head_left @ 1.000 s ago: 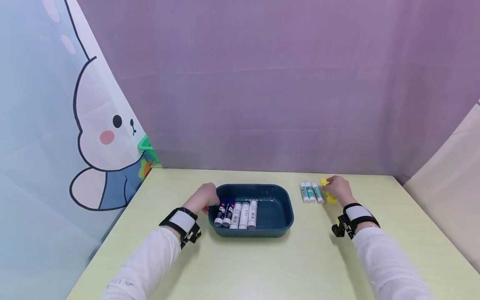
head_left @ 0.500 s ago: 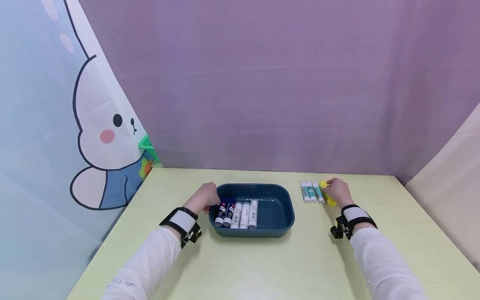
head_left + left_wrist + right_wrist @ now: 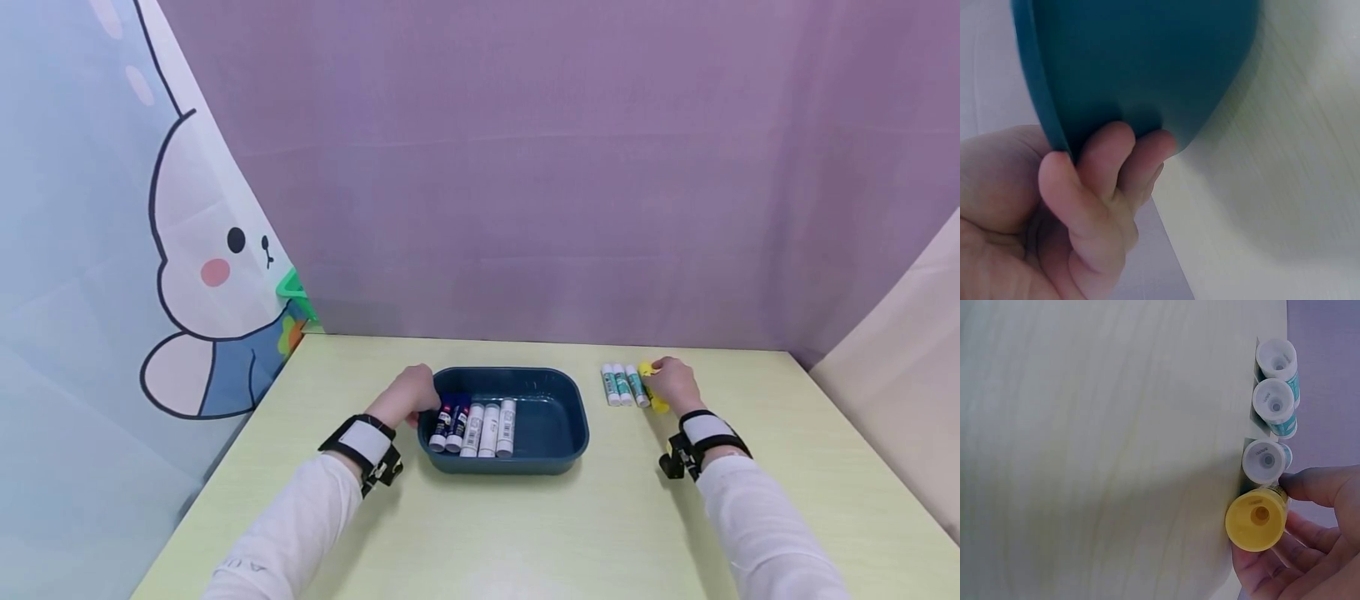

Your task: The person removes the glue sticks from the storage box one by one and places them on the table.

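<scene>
My left hand [image 3: 411, 393] grips the left rim of a dark blue tray [image 3: 555, 427], its fingers against the outer wall in the left wrist view. Inside the tray, on the left, lie two navy glue sticks [image 3: 448, 427] and three white ones [image 3: 488, 430], side by side. On the table to the right, my right hand [image 3: 675, 387] holds a yellow glue stick [image 3: 1256, 526] lying down, thumb on one side and fingers on the other. It lies right beside a row of three white-and-green glue sticks [image 3: 622, 386]; the hand partly covers it in the head view.
The pale wooden table [image 3: 510, 533] ends at a purple cloth [image 3: 555, 208] behind the tray and sticks. A printed cartoon backdrop [image 3: 90, 275] stands on the left, with a small green object [image 3: 292, 290] at its edge.
My right hand has shifted slightly left, bringing the yellow glue stick closer to the white-and-green row. The left hand keeps its grip on the tray, which stays in place.
</scene>
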Demonstrator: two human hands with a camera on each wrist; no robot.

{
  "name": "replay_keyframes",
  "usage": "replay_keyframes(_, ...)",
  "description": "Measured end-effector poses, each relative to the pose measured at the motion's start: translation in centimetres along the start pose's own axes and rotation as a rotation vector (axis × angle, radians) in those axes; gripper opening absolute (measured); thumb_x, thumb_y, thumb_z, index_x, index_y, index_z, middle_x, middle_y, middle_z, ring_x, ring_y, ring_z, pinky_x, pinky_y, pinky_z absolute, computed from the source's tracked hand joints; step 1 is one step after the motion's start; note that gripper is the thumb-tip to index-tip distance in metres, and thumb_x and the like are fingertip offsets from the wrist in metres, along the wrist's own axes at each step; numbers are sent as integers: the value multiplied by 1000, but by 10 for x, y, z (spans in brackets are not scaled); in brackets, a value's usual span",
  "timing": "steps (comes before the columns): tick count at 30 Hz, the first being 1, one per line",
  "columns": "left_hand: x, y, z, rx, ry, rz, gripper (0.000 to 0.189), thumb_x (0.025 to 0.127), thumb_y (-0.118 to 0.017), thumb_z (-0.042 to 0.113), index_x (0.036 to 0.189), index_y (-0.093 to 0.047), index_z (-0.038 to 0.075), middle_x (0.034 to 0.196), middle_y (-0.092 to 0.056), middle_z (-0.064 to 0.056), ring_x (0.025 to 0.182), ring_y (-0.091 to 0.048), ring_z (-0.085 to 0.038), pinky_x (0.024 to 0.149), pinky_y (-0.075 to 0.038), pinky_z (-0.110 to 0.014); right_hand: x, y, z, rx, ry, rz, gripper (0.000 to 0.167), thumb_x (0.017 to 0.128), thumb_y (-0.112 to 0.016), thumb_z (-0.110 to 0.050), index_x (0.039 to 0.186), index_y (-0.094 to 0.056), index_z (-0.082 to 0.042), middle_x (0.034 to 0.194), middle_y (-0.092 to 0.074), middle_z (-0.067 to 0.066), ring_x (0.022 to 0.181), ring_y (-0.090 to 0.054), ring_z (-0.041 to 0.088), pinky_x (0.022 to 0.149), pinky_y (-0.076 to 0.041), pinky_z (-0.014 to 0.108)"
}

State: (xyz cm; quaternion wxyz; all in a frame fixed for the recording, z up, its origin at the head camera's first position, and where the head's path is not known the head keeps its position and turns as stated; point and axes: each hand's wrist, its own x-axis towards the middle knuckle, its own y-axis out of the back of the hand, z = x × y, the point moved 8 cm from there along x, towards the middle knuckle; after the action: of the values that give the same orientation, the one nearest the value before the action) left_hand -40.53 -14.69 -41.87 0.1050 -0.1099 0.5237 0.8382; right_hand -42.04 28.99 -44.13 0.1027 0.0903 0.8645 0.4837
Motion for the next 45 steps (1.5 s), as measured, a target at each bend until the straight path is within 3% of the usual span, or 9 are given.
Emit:
replay_keyframes(13,0,0,0,-13,9,-5,30,83,-63,4,109,-53,-7,86,-58,-19,43,-59,-21,41,-54,-27,1,0,0,-7,7,6,47,91,-57,-19,126,-47,11,123,-50,33,92,-56,34,69,-51,36)
replay_keyframes(26,2,-1,1,-8,10,-16,27,84,-63,5,106,-53,-7,81,-58,-18,42,-58,-21,41,-54,-28,-2,2,-1,-4,11,-14,46,92,-54,-18,125,-46,13,121,-50,33,88,-55,33,66,-51,33)
replay_keyframes(30,2,-1,2,-9,4,-14,27,83,-63,5,105,-53,-7,79,-57,-17,42,-58,-21,41,-54,-28,-5,4,-3,-3,17,-72,47,92,-52,-18,126,-44,14,119,-50,33,77,-56,28,57,-51,29)
replay_keyframes(32,1,-1,2,-8,3,-16,27,84,-63,5,106,-53,-7,79,-57,-17,42,-58,-21,41,-54,-28,-6,5,-4,-8,12,-128,50,93,-50,-19,129,-40,14,121,-48,34,77,-57,28,58,-55,30)
replay_keyframes(38,-1,0,2,0,10,-18,31,84,-63,5,110,-52,-7,82,-57,-17,44,-59,-21,41,-54,-28,-13,16,-15,-24,-13,-272,60,95,-47,-23,138,-27,14,124,-44,35,102,-54,40,76,-58,43)
replay_keyframes(45,-2,0,2,6,3,-17,29,84,-63,6,108,-53,-7,82,-58,-17,43,-58,-20,41,-54,-27,-16,33,-31,-58,21,-306,67,95,-48,-28,140,-20,13,138,-26,40,122,-37,54,81,-53,58)
